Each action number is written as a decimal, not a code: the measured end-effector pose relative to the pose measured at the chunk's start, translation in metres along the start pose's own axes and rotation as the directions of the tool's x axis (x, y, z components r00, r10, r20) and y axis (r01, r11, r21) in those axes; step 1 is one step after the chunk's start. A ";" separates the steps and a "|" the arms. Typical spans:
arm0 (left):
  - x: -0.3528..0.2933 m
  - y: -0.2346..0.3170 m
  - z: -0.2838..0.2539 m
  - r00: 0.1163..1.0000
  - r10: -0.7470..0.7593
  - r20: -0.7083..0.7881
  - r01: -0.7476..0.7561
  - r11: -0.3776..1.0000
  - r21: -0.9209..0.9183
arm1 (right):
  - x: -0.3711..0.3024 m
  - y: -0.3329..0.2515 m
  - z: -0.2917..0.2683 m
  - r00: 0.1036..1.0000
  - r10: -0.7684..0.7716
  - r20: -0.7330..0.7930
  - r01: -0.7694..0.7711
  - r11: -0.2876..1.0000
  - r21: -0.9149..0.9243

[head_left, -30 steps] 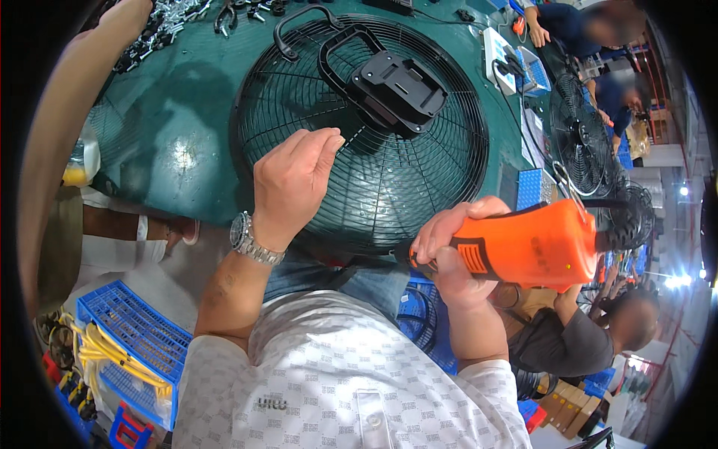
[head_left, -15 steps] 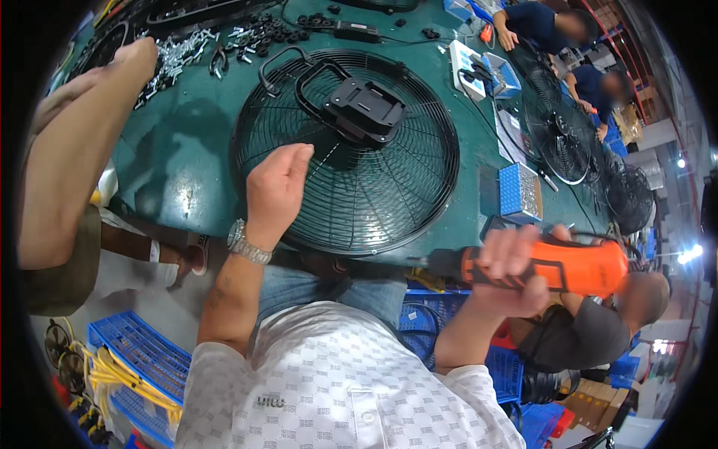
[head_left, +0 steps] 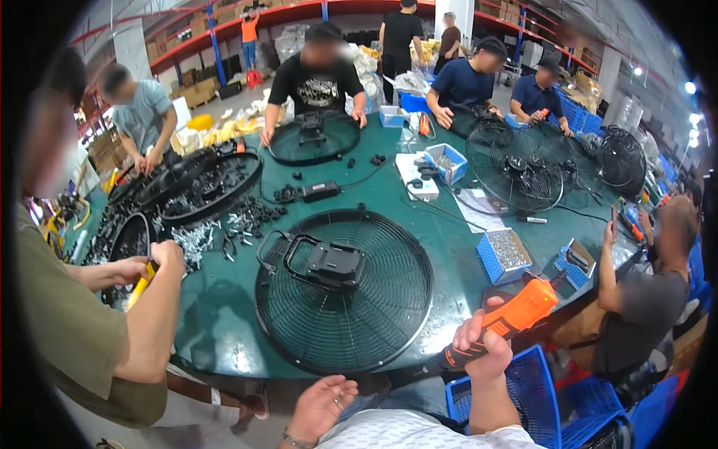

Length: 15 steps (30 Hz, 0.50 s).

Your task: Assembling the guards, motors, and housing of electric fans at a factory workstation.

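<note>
My right hand (head_left: 485, 346) is closed round an orange and black electric screwdriver (head_left: 516, 308), whose dark nose points down and left past the table's near edge. Low in the middle, my left hand (head_left: 325, 408) has its palm turned up and fingers curled over small screws (head_left: 341, 396); how many cannot be made out. Both hands are off the large round black fan grille (head_left: 374, 314), which lies flat on the green table. On top of it sit a black bracket box (head_left: 336, 263) and a curved handle (head_left: 293, 258).
Blue boxes of screws (head_left: 505, 251) stand right of the grille. Loose silver screws (head_left: 191, 247) and black parts lie to its left. A co-worker's hands (head_left: 146, 273) hold a yellow tool at left. Other people work round the table (head_left: 404, 202); blue crates (head_left: 538, 396) stand at lower right.
The view has tilted up, bringing in the far side of the table and more people. My left hand has left its place over the grille and turned palm up; the right still holds the screwdriver.
</note>
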<state>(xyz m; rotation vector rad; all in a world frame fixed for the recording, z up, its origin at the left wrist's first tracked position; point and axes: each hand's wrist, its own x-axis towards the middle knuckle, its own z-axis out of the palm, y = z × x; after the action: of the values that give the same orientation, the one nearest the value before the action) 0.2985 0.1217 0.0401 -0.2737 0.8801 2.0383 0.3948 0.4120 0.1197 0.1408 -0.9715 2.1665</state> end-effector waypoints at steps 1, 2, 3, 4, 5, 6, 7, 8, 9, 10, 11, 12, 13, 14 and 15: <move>0.000 -0.005 -0.004 0.998 0.006 0.066 -0.006 1.000 -0.004 | 0.000 0.001 0.001 0.999 0.031 -0.016 -0.031 0.999 -0.016; 0.002 -0.007 -0.008 0.998 -0.004 0.057 0.003 1.000 0.020 | 0.001 0.002 0.002 0.998 0.059 -0.031 -0.060 0.997 -0.038; 0.003 -0.006 -0.013 0.999 0.013 0.051 -0.014 1.000 0.022 | 0.001 0.003 0.003 0.989 0.124 -0.085 -0.130 0.989 -0.075; 0.004 -0.004 -0.017 0.999 0.026 0.044 -0.027 0.999 0.024 | 0.003 0.005 0.003 0.977 0.175 -0.123 -0.192 0.970 -0.148; 0.005 -0.002 -0.020 0.999 0.036 0.040 -0.037 0.999 0.026 | 0.005 0.007 0.004 0.961 0.219 -0.166 -0.253 0.942 -0.220; 0.005 0.003 -0.022 0.996 0.061 0.065 -0.060 0.998 -0.012 | 0.006 0.008 0.004 0.947 0.247 -0.204 -0.299 0.910 -0.287; 0.004 0.010 -0.024 0.992 0.082 0.097 -0.078 0.996 -0.048 | 0.007 0.011 0.004 0.925 0.274 -0.262 -0.347 0.891 -0.293; 0.005 0.016 -0.025 0.986 0.102 0.130 -0.091 0.992 -0.086 | 0.008 0.012 0.003 0.918 0.290 -0.271 -0.366 0.882 -0.298; 0.004 0.019 -0.024 0.983 0.180 0.045 -0.178 0.983 -0.037 | 0.008 0.014 0.002 0.897 0.310 -0.314 -0.398 0.876 -0.272; 0.004 0.024 -0.022 0.974 0.226 0.021 -0.224 0.971 -0.080 | 0.007 0.015 0.001 0.882 0.325 -0.341 -0.416 0.876 -0.243; 0.003 0.025 -0.019 0.973 0.232 -0.015 -0.232 0.967 -0.103 | 0.007 0.015 -0.002 0.880 0.328 -0.344 -0.419 0.877 -0.236; 0.002 0.028 -0.017 0.970 0.237 -0.055 -0.242 0.962 -0.124 | 0.006 0.016 -0.004 0.874 0.334 -0.353 -0.427 0.875 -0.229; 0.000 0.028 -0.013 0.970 0.239 -0.046 -0.242 0.966 -0.090 | 0.004 0.017 -0.006 0.866 0.343 -0.362 -0.438 0.872 -0.220; -0.002 0.029 -0.010 0.970 0.241 -0.038 -0.243 0.968 -0.056 | 0.003 0.018 -0.008 0.869 0.334 -0.366 -0.436 0.867 -0.243; -0.003 0.029 -0.008 0.969 0.244 -0.032 -0.245 0.969 -0.023 | 0.003 0.019 -0.009 0.870 0.326 -0.369 -0.435 0.860 -0.265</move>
<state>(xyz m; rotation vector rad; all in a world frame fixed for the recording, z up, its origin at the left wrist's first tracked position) 0.2760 0.1037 0.0504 -0.2187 0.9436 2.2799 0.3819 0.4114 0.1026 -0.6003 -1.2465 2.2331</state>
